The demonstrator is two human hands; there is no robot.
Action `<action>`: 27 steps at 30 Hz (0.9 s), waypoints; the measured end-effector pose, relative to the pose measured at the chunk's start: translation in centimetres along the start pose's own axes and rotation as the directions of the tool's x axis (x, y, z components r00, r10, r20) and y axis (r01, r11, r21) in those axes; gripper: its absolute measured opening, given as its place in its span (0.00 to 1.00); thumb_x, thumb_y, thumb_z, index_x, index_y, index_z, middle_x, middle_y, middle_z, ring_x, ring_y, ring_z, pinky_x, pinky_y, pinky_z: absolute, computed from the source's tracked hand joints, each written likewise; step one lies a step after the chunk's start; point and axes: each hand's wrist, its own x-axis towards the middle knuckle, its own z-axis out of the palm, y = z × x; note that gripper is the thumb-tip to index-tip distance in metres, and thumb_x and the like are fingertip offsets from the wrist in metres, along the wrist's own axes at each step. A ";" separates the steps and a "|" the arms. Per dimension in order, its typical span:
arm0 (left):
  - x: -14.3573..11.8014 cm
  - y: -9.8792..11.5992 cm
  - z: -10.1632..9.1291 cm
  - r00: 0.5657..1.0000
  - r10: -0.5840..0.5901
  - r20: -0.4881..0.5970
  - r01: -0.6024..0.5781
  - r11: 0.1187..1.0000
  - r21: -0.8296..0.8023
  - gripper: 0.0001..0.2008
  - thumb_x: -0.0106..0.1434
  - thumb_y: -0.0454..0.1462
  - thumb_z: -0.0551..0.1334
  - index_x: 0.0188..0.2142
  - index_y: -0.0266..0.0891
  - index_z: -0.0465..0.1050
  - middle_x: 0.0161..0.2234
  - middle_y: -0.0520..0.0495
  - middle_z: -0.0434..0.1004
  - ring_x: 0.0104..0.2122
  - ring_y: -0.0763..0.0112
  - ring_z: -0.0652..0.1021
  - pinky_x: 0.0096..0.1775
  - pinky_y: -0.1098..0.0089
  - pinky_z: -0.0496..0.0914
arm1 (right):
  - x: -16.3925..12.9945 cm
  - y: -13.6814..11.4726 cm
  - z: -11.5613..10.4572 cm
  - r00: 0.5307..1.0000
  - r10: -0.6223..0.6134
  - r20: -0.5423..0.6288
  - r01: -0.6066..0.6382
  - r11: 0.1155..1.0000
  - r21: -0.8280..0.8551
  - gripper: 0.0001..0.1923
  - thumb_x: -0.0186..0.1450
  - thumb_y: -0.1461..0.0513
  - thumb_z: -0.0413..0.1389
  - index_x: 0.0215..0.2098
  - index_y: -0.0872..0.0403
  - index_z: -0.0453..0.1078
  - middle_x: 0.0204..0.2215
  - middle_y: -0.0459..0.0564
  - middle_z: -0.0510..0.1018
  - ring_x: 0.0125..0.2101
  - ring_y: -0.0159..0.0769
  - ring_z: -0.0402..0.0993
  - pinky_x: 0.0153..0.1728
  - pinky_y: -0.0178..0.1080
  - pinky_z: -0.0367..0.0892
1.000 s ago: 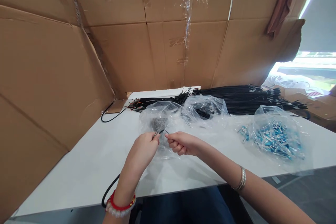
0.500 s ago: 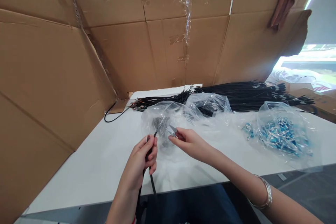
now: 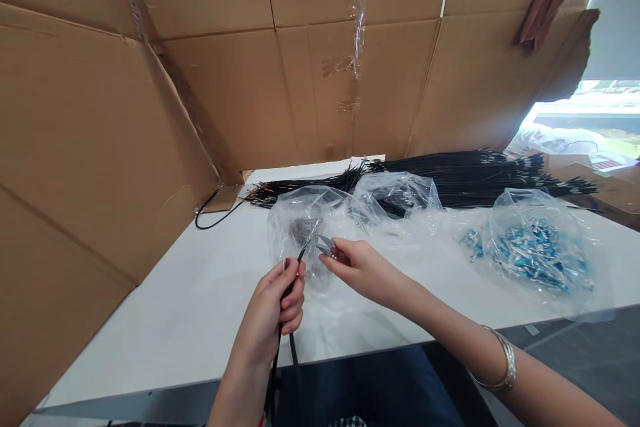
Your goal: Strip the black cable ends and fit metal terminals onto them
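Note:
My left hand (image 3: 280, 297) is closed around a black cable (image 3: 295, 350), which hangs below the fist toward the table edge. The cable's thin, pale frayed end (image 3: 309, 242) points up and away from my thumb. In my right hand (image 3: 363, 270) is a small pair of snips (image 3: 326, 245), its grey blades apart and aimed left at the frayed end, with a small gap seeming to lie between. My fingers hide the handles. Just behind the cable end, a clear plastic bag (image 3: 280, 217) holds a heap of tiny grey pieces (image 3: 301, 232).
Bundles of black cables (image 3: 450, 177) lie along the back of the white table (image 3: 200, 307). At the right sits a clear bag of small blue parts (image 3: 543, 253). Cardboard walls (image 3: 315, 93) close off the back and left. One cable loop (image 3: 203, 225) sticks out at back left.
The view has shifted slightly. My left hand with the cable has moved a little right, so the frayed end and the snips' blades are closer together.

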 end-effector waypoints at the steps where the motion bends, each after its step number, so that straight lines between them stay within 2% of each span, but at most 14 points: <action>1: 0.0 0.0 0.0 1.000 -0.002 0.003 0.002 1.000 -0.011 0.14 0.64 0.46 0.60 0.30 0.39 0.65 0.14 0.64 0.49 0.14 0.84 0.44 0.11 0.83 0.49 | 0.0 0.0 0.0 1.000 -0.003 0.001 0.003 1.000 -0.004 0.17 0.67 0.57 0.52 0.24 0.51 0.52 0.18 0.37 0.58 0.20 0.28 0.54 0.22 0.35 0.50; 17: 0.0 -0.2 -0.3 0.997 -0.053 0.064 0.061 0.988 -0.139 0.12 0.63 0.44 0.63 0.30 0.39 0.67 0.14 0.64 0.47 0.14 0.84 0.41 0.10 0.84 0.47 | -0.1 0.1 -0.1 1.000 -0.023 -0.012 0.023 1.000 0.004 0.17 0.67 0.57 0.52 0.24 0.51 0.52 0.18 0.37 0.57 0.20 0.28 0.53 0.22 0.35 0.49; 27: -0.1 0.0 0.0 0.995 -0.061 0.081 0.070 0.991 -0.116 0.13 0.62 0.45 0.63 0.29 0.40 0.65 0.14 0.65 0.46 0.14 0.84 0.40 0.10 0.84 0.46 | 0.0 -0.1 -0.2 1.000 -0.021 0.010 0.021 1.000 0.020 0.16 0.67 0.58 0.51 0.25 0.51 0.53 0.19 0.38 0.58 0.21 0.29 0.54 0.22 0.35 0.50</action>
